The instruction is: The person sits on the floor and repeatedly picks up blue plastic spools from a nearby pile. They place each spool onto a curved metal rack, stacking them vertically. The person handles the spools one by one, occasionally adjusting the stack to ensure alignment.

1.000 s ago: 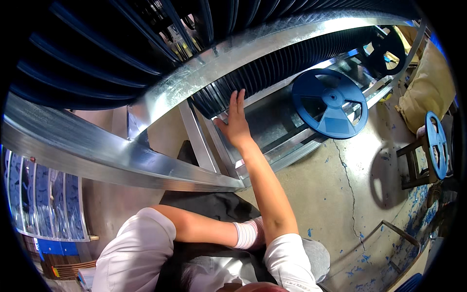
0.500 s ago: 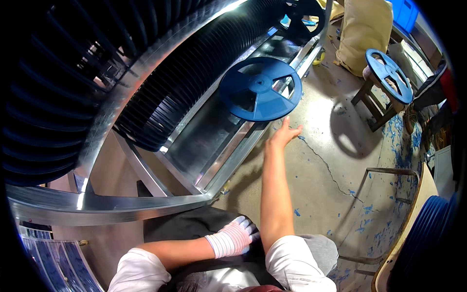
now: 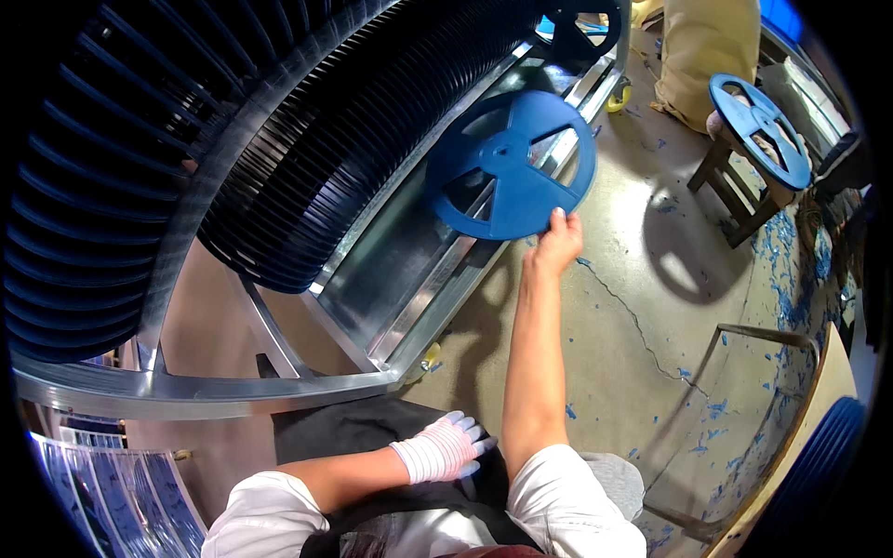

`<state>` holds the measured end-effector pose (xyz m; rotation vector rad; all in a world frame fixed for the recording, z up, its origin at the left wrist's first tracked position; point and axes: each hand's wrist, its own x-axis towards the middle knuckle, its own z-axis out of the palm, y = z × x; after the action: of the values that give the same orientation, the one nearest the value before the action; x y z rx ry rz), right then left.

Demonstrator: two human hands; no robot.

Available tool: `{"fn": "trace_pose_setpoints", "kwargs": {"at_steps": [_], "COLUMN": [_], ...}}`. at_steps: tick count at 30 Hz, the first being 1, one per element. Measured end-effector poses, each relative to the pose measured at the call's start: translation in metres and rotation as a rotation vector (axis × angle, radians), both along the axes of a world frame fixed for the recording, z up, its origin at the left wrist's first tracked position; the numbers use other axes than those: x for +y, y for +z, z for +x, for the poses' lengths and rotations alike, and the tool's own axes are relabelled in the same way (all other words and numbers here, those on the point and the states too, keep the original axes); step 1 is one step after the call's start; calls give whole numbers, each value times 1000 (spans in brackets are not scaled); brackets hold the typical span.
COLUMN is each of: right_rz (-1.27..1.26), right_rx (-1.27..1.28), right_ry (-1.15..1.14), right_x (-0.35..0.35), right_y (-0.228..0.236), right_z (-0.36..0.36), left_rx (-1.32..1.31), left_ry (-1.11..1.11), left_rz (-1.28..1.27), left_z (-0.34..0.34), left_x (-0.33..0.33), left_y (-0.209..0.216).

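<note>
My right hand (image 3: 555,242), bare, grips the near rim of a blue plastic reel disc (image 3: 521,205), thumb on top and the other fingers out of sight beneath. The disc has a small hub and several cut-out windows. It is tilted over the lower shelf of a metal rack (image 3: 372,251). In a pale striped glove, my left hand (image 3: 442,449) lies on my dark-clad lap with its fingers spread, holding nothing.
Rows of dark discs (image 3: 307,205) fill the rack at left. Another blue reel disc (image 3: 765,130) lies on a wooden stool (image 3: 730,186) at right, near a tan sack (image 3: 709,65). Blue scraps litter the cracked floor (image 3: 614,372). Stacked blue discs (image 3: 819,456) stand at lower right.
My right hand has moved up and closed on the disc's rim, where it was open just below it. The disc has shifted slightly right. My left hand stays on my lap.
</note>
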<state>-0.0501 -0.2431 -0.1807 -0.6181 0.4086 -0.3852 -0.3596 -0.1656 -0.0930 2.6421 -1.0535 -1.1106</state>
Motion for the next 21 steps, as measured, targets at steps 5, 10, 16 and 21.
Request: {"fn": "trace_pose_setpoints", "kwargs": {"at_steps": [5,10,16,21], "right_rz": [183,315,283,144], "right_rx": [-14,-271,-257,-203], "right_ry": [-101,3,178,211], "right_x": [-53,-105,-162,-179], "right_y": [10,20,53,48], "right_z": [-21,-28,1,10], "left_rx": [-103,-108,-169,-362], "left_ry": [123,220,337,465], "left_rz": [-22,-25,-26,-243], "left_z": [8,17,40,90], "left_x": [2,-11,-21,34], "left_y": [10,36,73,129]}}
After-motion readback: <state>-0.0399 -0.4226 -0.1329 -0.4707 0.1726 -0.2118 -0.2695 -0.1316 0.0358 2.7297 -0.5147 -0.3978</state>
